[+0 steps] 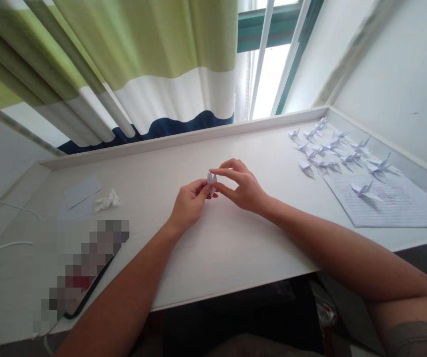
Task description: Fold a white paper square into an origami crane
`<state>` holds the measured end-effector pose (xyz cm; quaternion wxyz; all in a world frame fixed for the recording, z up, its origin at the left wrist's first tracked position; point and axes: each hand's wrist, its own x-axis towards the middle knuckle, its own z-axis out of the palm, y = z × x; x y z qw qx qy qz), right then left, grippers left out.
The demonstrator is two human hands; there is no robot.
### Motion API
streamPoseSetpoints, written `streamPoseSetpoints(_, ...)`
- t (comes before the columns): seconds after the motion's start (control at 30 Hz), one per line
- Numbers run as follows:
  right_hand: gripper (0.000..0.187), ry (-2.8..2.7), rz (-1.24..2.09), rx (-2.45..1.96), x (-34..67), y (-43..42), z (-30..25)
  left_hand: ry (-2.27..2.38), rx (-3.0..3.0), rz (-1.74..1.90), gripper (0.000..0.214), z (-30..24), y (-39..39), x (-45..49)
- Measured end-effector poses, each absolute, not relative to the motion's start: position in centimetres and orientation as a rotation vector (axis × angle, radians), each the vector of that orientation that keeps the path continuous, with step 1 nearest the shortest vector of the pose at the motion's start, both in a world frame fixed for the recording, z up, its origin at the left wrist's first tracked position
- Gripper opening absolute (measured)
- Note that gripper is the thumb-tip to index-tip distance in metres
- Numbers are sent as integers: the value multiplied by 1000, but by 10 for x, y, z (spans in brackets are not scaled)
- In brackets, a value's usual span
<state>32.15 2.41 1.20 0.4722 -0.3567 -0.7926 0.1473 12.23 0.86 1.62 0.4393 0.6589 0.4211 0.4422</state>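
Note:
Over the middle of the white desk (220, 253), a small piece of white folded paper (212, 177) stands upright between my hands. My left hand (190, 202) pinches its lower part between thumb and fingers. From the right, my right hand (243, 186) grips it too, with the index fingertip at its top and the thumb against its side. My fingers hide part of the folds. Several folded paper cranes (325, 148) stand at the desk's back right, and one more paper crane (362, 189) sits on a lined sheet (392, 210).
At the left lie flat paper squares (83, 192) beside a crumpled white tissue (108, 200). A dark-edged phone (97, 267), its screen blurred out, lies by my left forearm. White cables (5, 248) run in from the left. A raised rim (183, 140) borders the back, before a curtain (153, 59).

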Motion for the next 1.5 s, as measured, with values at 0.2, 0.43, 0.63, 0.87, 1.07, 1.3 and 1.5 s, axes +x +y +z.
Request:
streamPoseSetpoints(0.2,20,-1968,241,-865,322,26,8,1066,1540,1037,32,17,6,124)
streamPoseSetpoints(0.43,16,-1992,192,-912,322,23,13,1003,1343,1015,34,20,5,127)
streamPoseSetpoints(0.63,22,-2046,203,-953,325,24,10,1016,1435,1027,29,17,6,125)
streamPoseSetpoints(0.87,12,-2022,192,-836,322,23,10,984,1291,997,29,18,5,127)
streamPoseSetpoints(1.07,14,-2030,153,-783,322,20,12,972,1119,963,35,25,5,126)
streamPoseSetpoints(1.3,15,-2098,0,-700,319,17,13,989,1098,1013,30,27,5,126)
streamPoseSetpoints(1.5,15,-2165,-25,-766,319,18,12,1015,1211,1137,40,23,6,126)
